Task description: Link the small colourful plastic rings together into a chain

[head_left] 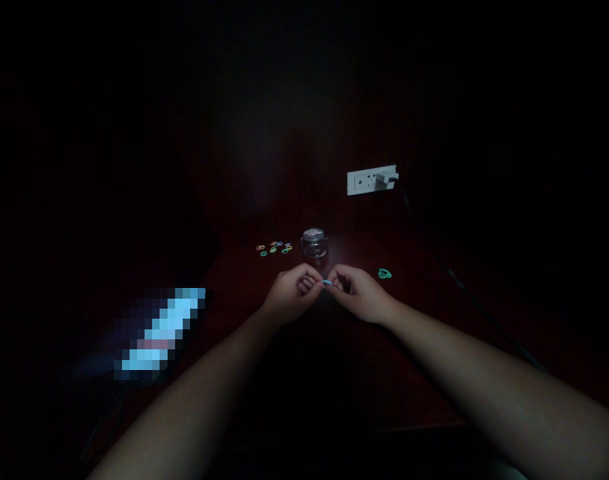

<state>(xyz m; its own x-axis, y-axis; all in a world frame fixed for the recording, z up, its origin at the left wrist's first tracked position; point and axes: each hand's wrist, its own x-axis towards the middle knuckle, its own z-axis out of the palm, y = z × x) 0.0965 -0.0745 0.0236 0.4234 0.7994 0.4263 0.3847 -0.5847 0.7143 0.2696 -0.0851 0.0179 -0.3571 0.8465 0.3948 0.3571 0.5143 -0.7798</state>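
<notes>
My left hand [297, 291] and my right hand [358, 291] meet above the dark red table, fingertips pinched. Between them they hold a small light-blue plastic clip [327, 283], one end in each pinch; its exact shape is too small to make out. Just beyond the hands stands a clear jar [315, 247] with a patterned lid on it. Several small coloured loop-shaped clips [273, 249] lie scattered left of the jar. To the right of my right hand lies a little group of green clips [385, 273], seemingly linked or overlapping.
A lit, pixelated screen [164, 330] is at the left edge of the table [354, 373]. A white wall socket [371, 180] with a plug [387, 178] is at the back right. A dark cable [494, 327] runs along the right side. The surroundings are very dark.
</notes>
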